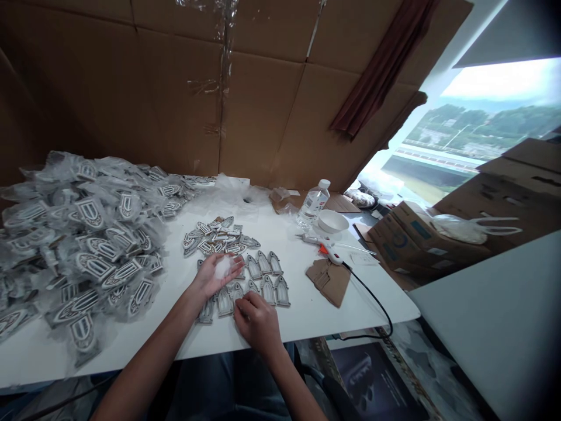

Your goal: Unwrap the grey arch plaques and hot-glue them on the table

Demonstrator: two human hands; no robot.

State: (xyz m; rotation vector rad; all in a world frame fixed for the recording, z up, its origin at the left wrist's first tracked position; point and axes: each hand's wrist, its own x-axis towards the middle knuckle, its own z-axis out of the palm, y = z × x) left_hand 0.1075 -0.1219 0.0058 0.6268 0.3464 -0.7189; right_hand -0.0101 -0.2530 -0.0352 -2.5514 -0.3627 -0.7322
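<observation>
arch-shaped pieces (pixel 268 290) lie in two rows on the white tabletop (pixel 175 266), close to its near edge, with their pointed ends facing away from the person. the left hand (pixel 217 276) is palm up above the left part of these rows, its fingers extended and loosely spread, and a translucent white wad (pixel 224 268) rests in the palm, partly screening the pieces behind. the right hand (pixel 256 320) is curled over the near row, knuckles up, with thumb and fingers drawn in; whether they pinch anything, or touch the piece beneath, i cannot tell. just beyond the rows is a jumbled pile of similar pieces (pixel 219 237). to the left, a large heap of bagged pieces (pixel 99 245) in clear plastic covers much of that end. to the right, a glue gun (pixel 332 252) with an orange trigger lies against a torn cardboard scrap (pixel 333 287), its black cable running over the near edge. behind it are a white bowl (pixel 333 222) and, just beside that, a clear bottle (pixel 313 206), upright and capped.
</observation>
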